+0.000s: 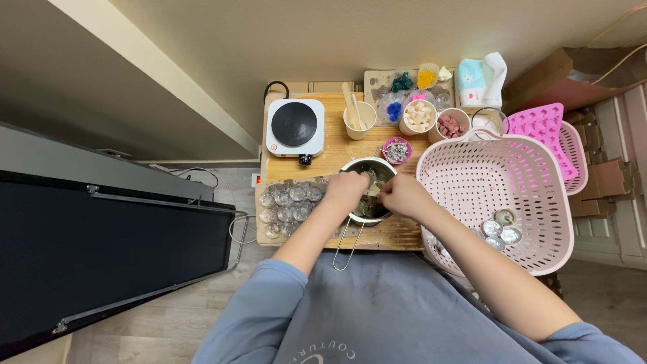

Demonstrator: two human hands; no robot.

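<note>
Both hands meet over a small steel pot (370,168) with a wire handle, which stands on a wooden table (335,152). My left hand (346,189) is curled over the pot's left rim. My right hand (399,195) is curled at its right rim. The fingers of both hands are closed around something small inside the pot; what it is stays hidden. Left of the pot lies a clear mould tray (288,205) of round cups.
A white electric hot plate (294,126) sits at the table's back left. Paper cups (358,120) with sticks, white chunks and pink chunks line the back. A pink perforated basket (497,195) on the right holds several small metal tins. A black case (101,243) stands left.
</note>
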